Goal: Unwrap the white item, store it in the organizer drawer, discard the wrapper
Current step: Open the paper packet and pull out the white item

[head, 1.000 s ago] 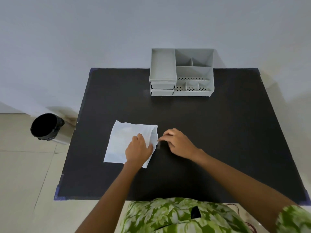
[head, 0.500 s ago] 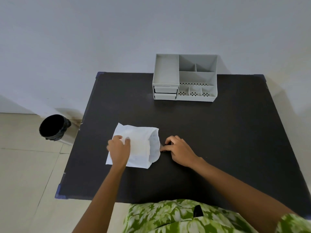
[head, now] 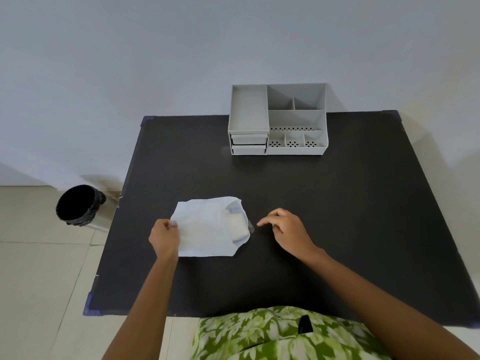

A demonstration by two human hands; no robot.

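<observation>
A white wrapper (head: 205, 227) lies on the black table (head: 337, 203), its right end gaping open. Inside that mouth I see the white item (head: 235, 226), a folded pad. My left hand (head: 164, 236) pinches the wrapper's left edge. My right hand (head: 288, 228) hovers just right of the wrapper's mouth, fingers loosely apart, holding nothing. A small clear tab (head: 251, 226) sticks out of the mouth toward that hand. The grey organizer (head: 278, 119) stands at the table's far edge, its two small drawers (head: 248, 144) at the front left, both pushed in.
A black-lined bin (head: 78, 205) stands on the tiled floor left of the table. A pale wall rises right behind the organizer. My green patterned clothing (head: 272, 336) shows at the near table edge.
My left hand slid from the wrapper's right part to its left edge and gripped it. My right hand let go and drew back to the right. The wrapper's mouth opened, showing the pad.
</observation>
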